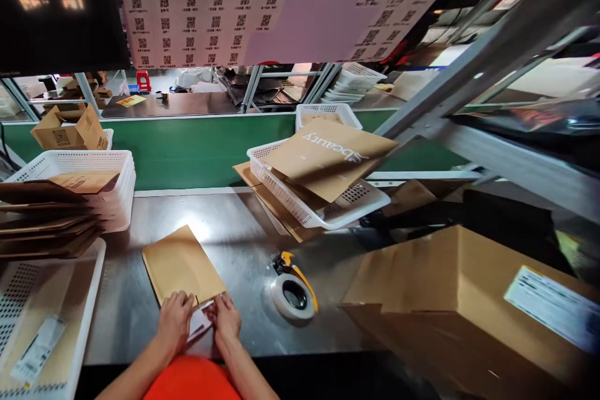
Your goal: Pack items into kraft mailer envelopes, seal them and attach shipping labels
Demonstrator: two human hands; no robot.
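A brown paper mailer (185,262) lies flat on the metal table, its near edge under both hands. My left hand (175,322) has its fingers bent over the mailer's near left edge, gripping it. My right hand (225,319) is closed at the near right corner, thumb and fingers pinching a small white packet with a dark pinkish patch (200,322). That packet sits between the hands at the mailer's near edge; its far end is hidden. To the right, a tape dispenser with a yellow handle (293,290) rests on the table.
White baskets (124,200) stand at left with a pile of brown mailers (47,219). Another white basket (375,200) holds a printed mailer (332,156). A large carton (422,281) fills the right. Behind runs a green belt (201,153), below a QR-code board (206,12).
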